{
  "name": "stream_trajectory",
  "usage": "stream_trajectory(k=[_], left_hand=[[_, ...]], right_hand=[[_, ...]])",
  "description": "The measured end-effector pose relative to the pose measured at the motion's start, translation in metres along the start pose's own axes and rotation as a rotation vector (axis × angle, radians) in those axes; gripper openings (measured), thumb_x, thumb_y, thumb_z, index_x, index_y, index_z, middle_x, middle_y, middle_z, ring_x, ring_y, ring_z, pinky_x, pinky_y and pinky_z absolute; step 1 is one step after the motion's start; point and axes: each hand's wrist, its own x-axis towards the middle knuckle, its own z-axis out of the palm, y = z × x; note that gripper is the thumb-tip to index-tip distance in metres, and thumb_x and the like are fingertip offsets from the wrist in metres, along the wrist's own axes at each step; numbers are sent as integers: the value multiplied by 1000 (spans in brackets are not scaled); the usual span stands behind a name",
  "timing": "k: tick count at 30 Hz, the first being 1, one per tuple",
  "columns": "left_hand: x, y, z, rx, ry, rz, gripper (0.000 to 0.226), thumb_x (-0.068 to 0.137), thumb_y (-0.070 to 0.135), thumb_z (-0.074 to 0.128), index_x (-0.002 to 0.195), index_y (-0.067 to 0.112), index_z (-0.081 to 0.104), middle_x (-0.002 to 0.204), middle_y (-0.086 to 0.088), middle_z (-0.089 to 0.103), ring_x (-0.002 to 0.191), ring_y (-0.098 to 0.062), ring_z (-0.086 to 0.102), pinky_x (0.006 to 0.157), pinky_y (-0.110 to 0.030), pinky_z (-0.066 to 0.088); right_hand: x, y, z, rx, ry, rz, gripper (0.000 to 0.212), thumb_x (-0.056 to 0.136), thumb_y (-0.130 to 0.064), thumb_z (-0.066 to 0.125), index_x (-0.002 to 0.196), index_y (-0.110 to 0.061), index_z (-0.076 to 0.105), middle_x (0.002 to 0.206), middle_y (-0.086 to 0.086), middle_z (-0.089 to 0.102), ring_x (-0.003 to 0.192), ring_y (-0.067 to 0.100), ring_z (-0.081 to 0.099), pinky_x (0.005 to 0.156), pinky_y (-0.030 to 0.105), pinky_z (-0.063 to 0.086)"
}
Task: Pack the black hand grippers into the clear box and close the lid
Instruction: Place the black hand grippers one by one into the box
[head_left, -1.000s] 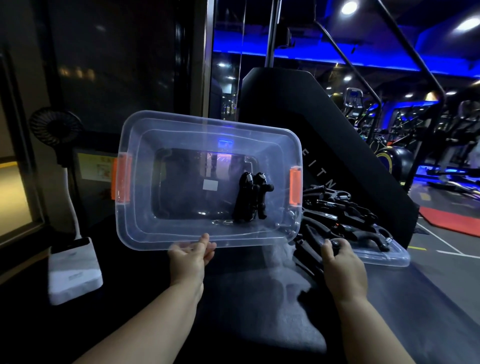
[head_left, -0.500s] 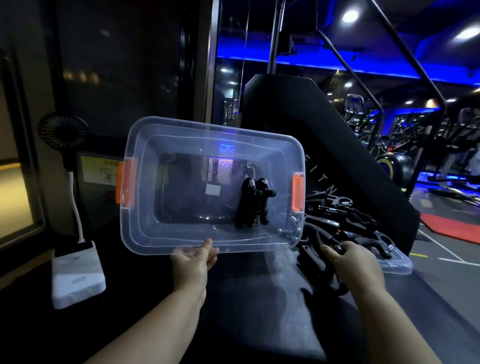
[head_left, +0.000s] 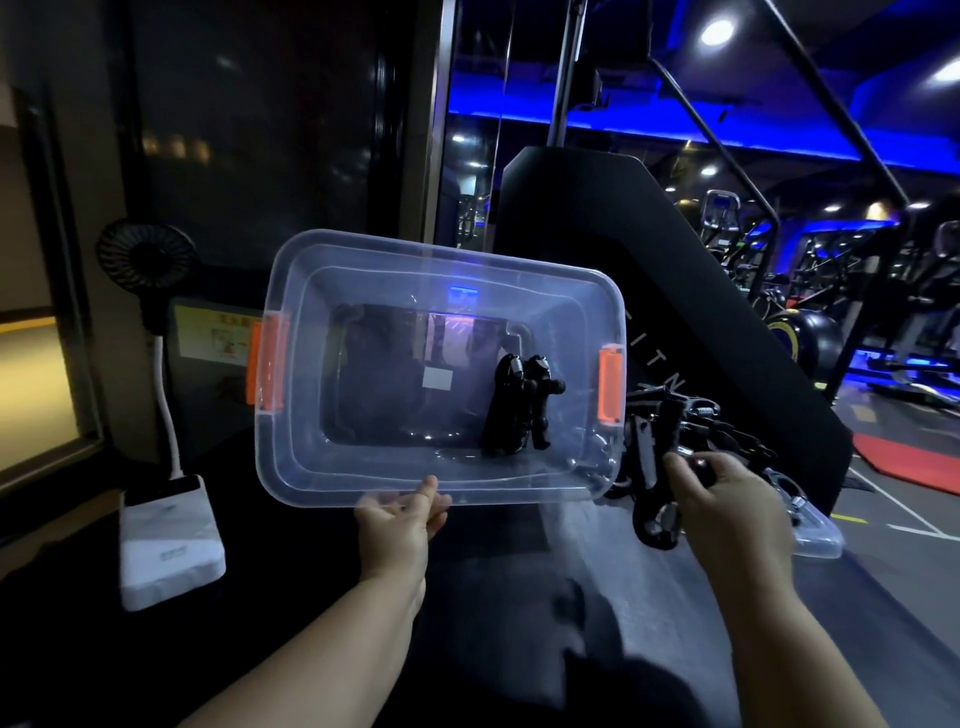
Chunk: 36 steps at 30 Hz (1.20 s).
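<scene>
The clear box (head_left: 291, 467) with orange latches is tipped up on its near edge, its open side facing me. My left hand (head_left: 400, 525) grips that near rim from below. One black hand gripper (head_left: 519, 405) lies inside the box at its right end. My right hand (head_left: 727, 514) holds another black hand gripper (head_left: 654, 483), lifted just right of the box. A pile of black hand grippers (head_left: 727, 431) lies on the clear lid (head_left: 821, 535) behind my right hand.
A white power bank (head_left: 166, 545) with a small black fan (head_left: 145, 260) on a stalk stands at the left. A dark slanted machine panel (head_left: 649, 291) rises behind the box. The dark surface (head_left: 493, 597) runs under my arms. Gym equipment fills the far right.
My right hand has closed on a hand gripper from the pile and lifted it toward me. The box stays tilted in my left hand.
</scene>
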Motion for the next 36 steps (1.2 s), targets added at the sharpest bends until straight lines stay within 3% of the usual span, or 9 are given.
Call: stream_trajectory(k=[3,7,11,17,22,26,28,32,36], left_hand=[[-1,1,0,15,-10,2,33,85,14,68,104,8,42,67,-8,72,70,-17,71,68,-30,55],[-4,3,0,16,-23,5,32,85,14,68,102,8,42,65,-8,71,70,-16,71,69,-30,54],[-7,7,1,-1,-24,-3,31,85,12,68,101,8,41,63,-7,70,65,-14,70,70,-31,56],[-8,9,1,-3,-23,-6,31,85,13,67,100,8,40,69,-12,70,70,-19,70,71,-31,56],[-8,8,2,-3,-19,-19,30,85,13,68,97,11,40,69,-11,71,67,-16,70,67,-27,55],[-7,9,3,3,-3,-21,30,85,13,68,95,13,40,73,-12,70,62,-12,70,59,-22,51],[-7,9,3,0,-10,-18,30,85,13,67,96,12,40,70,-12,70,63,-13,70,60,-22,51],[-7,9,3,14,16,-32,33,84,14,69,100,9,41,80,-14,68,67,-15,68,61,-24,52],[-6,7,3,42,35,-32,32,82,14,71,97,12,43,78,-6,64,54,-4,65,50,-16,50]], right_hand=[[-1,-17,-3,159,102,-37,16,88,-42,60,79,-29,63,55,-15,58,58,-2,52,50,22,33],[-1,-40,9,344,141,-126,11,88,-40,61,81,-31,62,60,-9,61,61,5,56,55,27,40],[1,-58,41,358,-1,-139,17,89,-35,62,78,-23,62,58,-3,59,57,18,55,55,32,39],[6,-71,82,277,-181,-110,27,86,-48,62,74,-23,61,61,-6,59,63,17,56,55,29,37],[22,-79,103,392,-283,-9,28,78,-52,68,68,-27,62,55,-7,62,55,15,59,58,33,46],[33,-86,117,506,-396,27,15,74,-35,79,70,-30,65,57,-6,63,58,24,66,61,40,58],[34,-88,125,482,-435,-2,16,72,-25,81,72,-31,66,67,-3,67,63,24,69,65,44,59],[32,-96,140,344,-438,-149,19,73,-26,80,77,-34,63,66,-10,63,61,15,63,58,24,49],[31,-101,149,203,-448,-286,21,79,-27,74,98,-30,66,78,-4,64,72,20,61,66,28,49]])
